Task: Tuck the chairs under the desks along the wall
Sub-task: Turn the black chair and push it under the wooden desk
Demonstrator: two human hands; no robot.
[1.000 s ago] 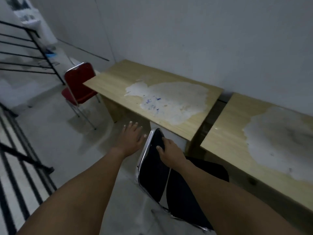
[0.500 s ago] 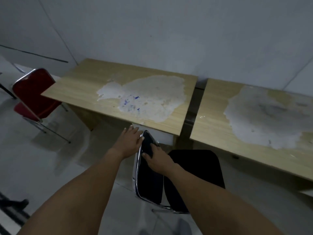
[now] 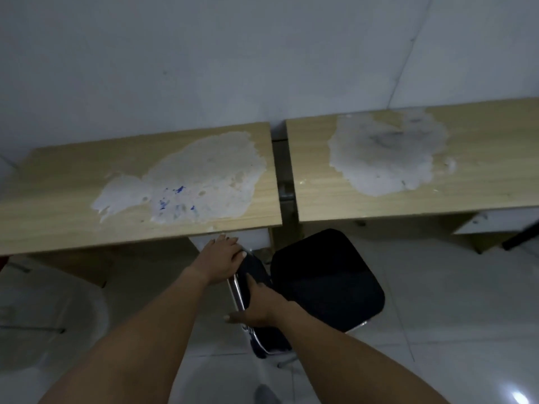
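Note:
A black chair [image 3: 323, 281] with a chrome frame stands on the floor in front of the gap between two wooden desks. Its seat points right, and its backrest is edge-on below me. My left hand [image 3: 223, 259] grips the top far end of the backrest. My right hand [image 3: 256, 304] holds the backrest lower down, thumb out to the left. The left desk [image 3: 58, 199] and the right desk [image 3: 481, 176] stand against the white wall, each with a large pale worn patch on top.
A white drawer unit [image 3: 495, 221] hangs under the right desk, with a dark bar [image 3: 522, 234] slanting in at the right edge. A sliver of the red chair [image 3: 2, 262] shows at the far left. Pale tiled floor [image 3: 452, 330] surrounds the chair.
My view has swung right, so the red chair has almost left the frame. My left hand has closed on the backrest top; the black chair has turned so its seat points right.

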